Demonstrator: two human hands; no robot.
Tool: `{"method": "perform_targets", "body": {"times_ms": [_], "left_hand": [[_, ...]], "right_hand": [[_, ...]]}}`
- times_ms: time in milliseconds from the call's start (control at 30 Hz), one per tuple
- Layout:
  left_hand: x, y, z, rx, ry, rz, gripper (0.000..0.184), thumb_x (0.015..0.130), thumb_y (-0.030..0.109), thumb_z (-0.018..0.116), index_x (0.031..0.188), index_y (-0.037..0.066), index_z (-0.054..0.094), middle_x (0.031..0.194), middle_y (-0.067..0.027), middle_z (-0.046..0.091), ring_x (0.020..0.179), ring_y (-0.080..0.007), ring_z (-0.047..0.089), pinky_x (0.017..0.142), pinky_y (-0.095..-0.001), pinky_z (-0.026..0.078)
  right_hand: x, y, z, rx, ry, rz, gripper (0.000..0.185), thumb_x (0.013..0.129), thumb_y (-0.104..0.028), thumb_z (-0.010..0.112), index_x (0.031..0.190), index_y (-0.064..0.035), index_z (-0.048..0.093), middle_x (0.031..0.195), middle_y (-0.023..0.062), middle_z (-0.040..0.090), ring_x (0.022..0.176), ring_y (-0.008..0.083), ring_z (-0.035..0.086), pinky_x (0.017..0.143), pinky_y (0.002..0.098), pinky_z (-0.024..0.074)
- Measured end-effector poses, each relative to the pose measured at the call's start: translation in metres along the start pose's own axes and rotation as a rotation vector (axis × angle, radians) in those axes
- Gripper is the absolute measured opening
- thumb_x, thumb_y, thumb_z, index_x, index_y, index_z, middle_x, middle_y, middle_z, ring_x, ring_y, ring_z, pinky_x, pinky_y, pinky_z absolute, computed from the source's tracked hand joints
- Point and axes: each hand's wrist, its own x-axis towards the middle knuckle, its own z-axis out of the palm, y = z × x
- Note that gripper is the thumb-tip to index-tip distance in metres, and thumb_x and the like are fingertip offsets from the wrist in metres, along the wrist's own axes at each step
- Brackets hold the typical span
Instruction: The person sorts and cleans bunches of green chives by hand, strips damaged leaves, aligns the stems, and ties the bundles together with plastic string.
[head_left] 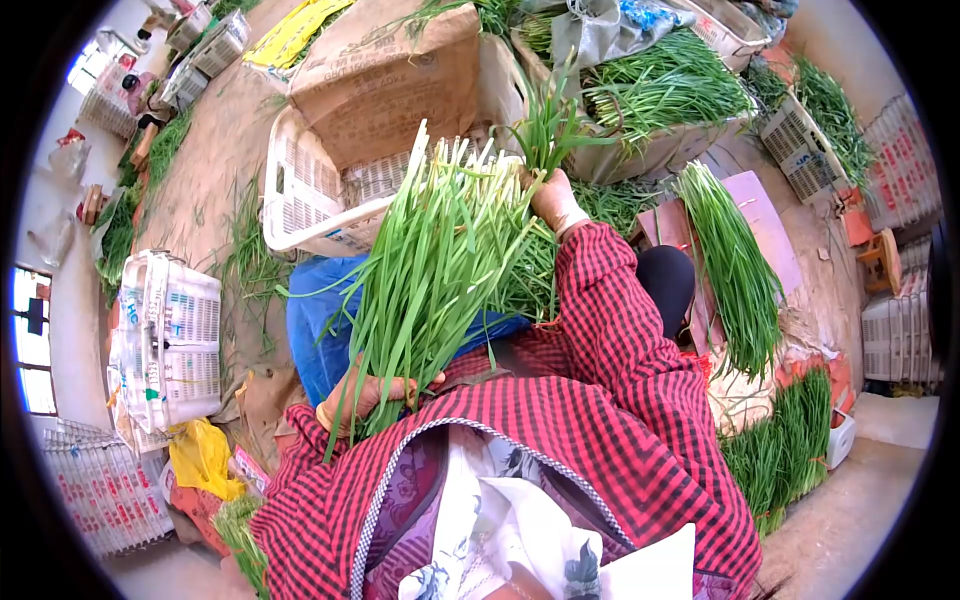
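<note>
A big bunch of garlic chives (430, 240) lies across my lap over blue cloth, its pale cut ends pointing away from me. My left hand (365, 398) is closed around the leafy end, close to my body. At the far end, my right hand (556, 204) grips a small tuft of chive leaves (548, 128) beside the pale stems. Part of its fingers is hidden by the leaves. Just beyond the bunch stands a white plastic crate (300, 180) with a brown cardboard sheet (390, 90) inside.
To the right, a neat chive bundle (735, 270) rests on a pinkish board (765, 215). More chives (665, 85) fill a container at the back. Stacked white crates (170, 340) and a yellow bag (203, 460) are on the left. Loose leaves litter the floor.
</note>
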Motion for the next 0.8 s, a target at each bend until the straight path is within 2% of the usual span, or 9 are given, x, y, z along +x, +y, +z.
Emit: {"method": "perform_targets", "body": {"times_ms": [133, 200, 233, 300, 400, 467, 533, 667, 800], "left_hand": [[-0.019, -0.011, -0.011, 0.030, 0.016, 0.002, 0.043, 0.088, 0.016, 0.073, 0.127, 0.000, 0.061, 0.114, -0.0115, 0.070, 0.098, -0.0151, 0.066, 0.075, -0.0255, 0.053], [-0.038, -0.023, -0.030, 0.589, -0.214, 0.592, 0.043, 0.088, 0.014, 0.071, 0.128, 0.001, 0.061, 0.116, -0.0118, 0.070, 0.092, -0.0134, 0.065, 0.074, -0.0248, 0.052], [-0.043, -0.026, -0.035, 0.758, -0.270, 0.801, 0.043, 0.088, 0.013, 0.071, 0.128, 0.001, 0.060, 0.117, -0.0118, 0.069, 0.090, -0.0128, 0.065, 0.074, -0.0246, 0.051], [-0.050, -0.030, -0.028, 0.272, -0.188, 0.361, 0.044, 0.088, 0.012, 0.070, 0.129, 0.000, 0.060, 0.118, -0.0128, 0.069, 0.086, -0.0129, 0.063, 0.072, -0.0245, 0.051], [-0.053, -0.029, -0.020, -0.441, -0.043, -0.264, 0.045, 0.087, 0.010, 0.069, 0.130, -0.001, 0.058, 0.119, -0.0143, 0.068, 0.080, -0.0130, 0.061, 0.070, -0.0243, 0.050], [-0.042, -0.026, -0.018, -0.421, 0.023, -0.163, 0.047, 0.086, 0.012, 0.069, 0.129, -0.004, 0.058, 0.118, -0.0159, 0.068, 0.076, -0.0135, 0.061, 0.066, -0.0252, 0.050], [-0.033, -0.036, -0.024, -0.398, 0.085, -0.068, 0.049, 0.085, 0.014, 0.069, 0.128, -0.006, 0.058, 0.116, -0.0175, 0.069, 0.072, -0.0141, 0.060, 0.063, -0.0262, 0.050], [-0.030, -0.036, -0.020, -0.386, 0.143, -0.020, 0.049, 0.082, 0.006, 0.069, 0.127, -0.007, 0.058, 0.115, -0.0185, 0.069, 0.070, -0.0147, 0.059, 0.062, -0.0265, 0.050], [-0.033, -0.012, 0.000, -0.235, 0.274, -0.108, 0.051, 0.079, 0.004, 0.071, 0.128, -0.005, 0.058, 0.111, -0.0182, 0.070, 0.070, -0.0150, 0.060, 0.063, -0.0283, 0.051]], "right_hand": [[0.014, -0.005, -0.030, -0.319, 0.219, 0.047, 0.036, 0.093, -0.030, 0.062, 0.107, 0.0026, 0.070, 0.095, 0.0235, 0.072, 0.092, 0.0298, 0.070, 0.085, 0.0385, 0.0528], [0.039, 0.000, -0.093, -0.482, 0.448, 0.069, 0.037, 0.095, -0.031, 0.059, 0.092, 0.0033, 0.072, 0.089, 0.0235, 0.072, 0.085, 0.0371, 0.069, 0.080, 0.0417, 0.0534], [0.049, 0.009, -0.127, -0.636, 0.516, -0.029, 0.036, 0.096, -0.028, 0.060, 0.090, 0.0051, 0.071, 0.086, 0.0204, 0.073, 0.080, 0.0305, 0.070, 0.076, 0.0378, 0.0533], [0.036, -0.004, -0.159, -0.107, 0.428, -0.107, 0.029, 0.095, -0.028, 0.065, 0.097, 0.0008, 0.073, 0.084, 0.0068, 0.073, 0.075, 0.0163, 0.064, 0.072, 0.0333, 0.0504], [0.007, -0.009, -0.162, -0.369, -0.048, -0.011, 0.034, 0.091, -0.032, 0.071, 0.106, -0.0007, 0.071, 0.095, 0.0077, 0.074, 0.081, 0.0175, 0.066, 0.080, 0.0324, 0.0506], [-0.030, -0.026, -0.148, -0.839, -0.467, 0.001, 0.047, 0.087, -0.036, 0.074, 0.114, 0.0011, 0.067, 0.096, 0.0093, 0.074, 0.081, 0.0197, 0.068, 0.081, 0.0323, 0.0514], [-0.062, -0.077, -0.114, -1.110, -0.426, -0.118, 0.057, 0.084, -0.040, 0.075, 0.122, 0.0000, 0.063, 0.086, 0.0092, 0.072, 0.077, 0.0212, 0.068, 0.075, 0.0328, 0.0527], [-0.097, -0.130, -0.051, -0.301, -0.511, -0.222, 0.068, 0.083, -0.048, 0.075, 0.133, -0.0053, 0.057, 0.073, 0.0088, 0.066, 0.066, 0.0218, 0.065, 0.064, 0.0341, 0.0514], [-0.113, -0.146, -0.002, -0.769, -0.539, -0.505, 0.068, 0.082, -0.049, 0.074, 0.132, -0.0058, 0.057, 0.074, 0.0112, 0.068, 0.071, 0.0297, 0.068, 0.067, 0.0403, 0.0530]]}}
